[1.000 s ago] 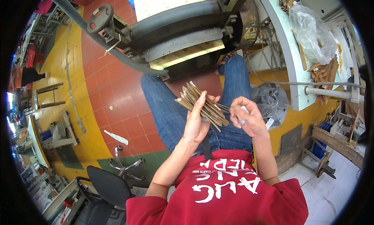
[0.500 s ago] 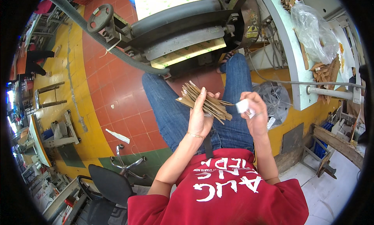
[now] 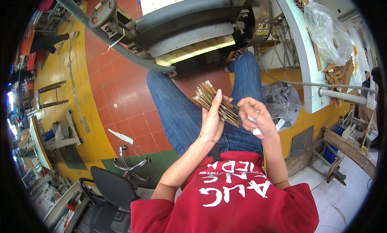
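My left hand (image 3: 211,118) holds a fanned stack of thin brown cardboard pieces (image 3: 215,102) above my lap. Its fingers point up along the stack. My right hand (image 3: 256,114) is just to the right of the stack, fingers curled around a small white scrap (image 3: 256,131), with its fingertips touching the stack's right end. I am seated in blue jeans (image 3: 177,112) and a red shirt.
A large grey machine (image 3: 189,27) with a yellow-lit slot stands in front of my knees, a grey hose (image 3: 109,37) running to it. A clear plastic bag (image 3: 282,102) lies right of my leg. A black chair (image 3: 115,186) is at lower left. A bench (image 3: 306,59) carries bags and brown pieces.
My right hand has dropped slightly and closed in on the right end of the stack. The left hand has kept the stack in about the same place.
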`<action>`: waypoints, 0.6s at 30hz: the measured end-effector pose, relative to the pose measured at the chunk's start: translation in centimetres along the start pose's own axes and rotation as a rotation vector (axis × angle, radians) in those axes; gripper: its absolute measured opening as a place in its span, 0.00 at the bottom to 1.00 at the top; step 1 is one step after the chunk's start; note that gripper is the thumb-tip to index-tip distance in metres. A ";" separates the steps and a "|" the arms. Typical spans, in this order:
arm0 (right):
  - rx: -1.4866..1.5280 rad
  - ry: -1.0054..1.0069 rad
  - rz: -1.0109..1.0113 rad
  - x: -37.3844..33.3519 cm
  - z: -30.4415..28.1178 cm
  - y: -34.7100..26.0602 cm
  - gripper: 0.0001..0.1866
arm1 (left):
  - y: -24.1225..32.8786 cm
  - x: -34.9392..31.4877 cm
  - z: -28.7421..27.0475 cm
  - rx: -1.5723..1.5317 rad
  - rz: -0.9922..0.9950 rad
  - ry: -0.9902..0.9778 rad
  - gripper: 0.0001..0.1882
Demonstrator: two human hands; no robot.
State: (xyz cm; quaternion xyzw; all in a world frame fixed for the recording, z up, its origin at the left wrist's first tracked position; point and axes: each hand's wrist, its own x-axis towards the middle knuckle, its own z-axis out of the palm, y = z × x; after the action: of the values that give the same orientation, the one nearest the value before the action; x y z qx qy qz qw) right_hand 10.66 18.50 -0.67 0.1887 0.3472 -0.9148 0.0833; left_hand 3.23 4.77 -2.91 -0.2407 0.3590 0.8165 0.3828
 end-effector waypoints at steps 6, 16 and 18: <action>-1.196 0.316 -0.365 -0.2 2.7 -0.2 0.12 | -0.6 -0.1 0.3 0.079 0.073 -0.007 0.13; -1.032 0.365 -0.355 1.2 2.5 -1.5 0.07 | -0.4 0.9 2.8 0.224 0.251 -0.078 0.13; -1.027 0.326 -0.501 1.6 2.0 -2.7 0.07 | 0.0 1.1 4.1 0.236 0.250 -0.082 0.15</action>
State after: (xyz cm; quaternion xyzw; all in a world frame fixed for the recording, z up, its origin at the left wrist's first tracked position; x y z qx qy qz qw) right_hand 7.80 19.15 1.73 0.1748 0.7876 -0.5807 -0.1089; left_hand 2.14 8.46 -1.03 -0.1140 0.4635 0.8191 0.3181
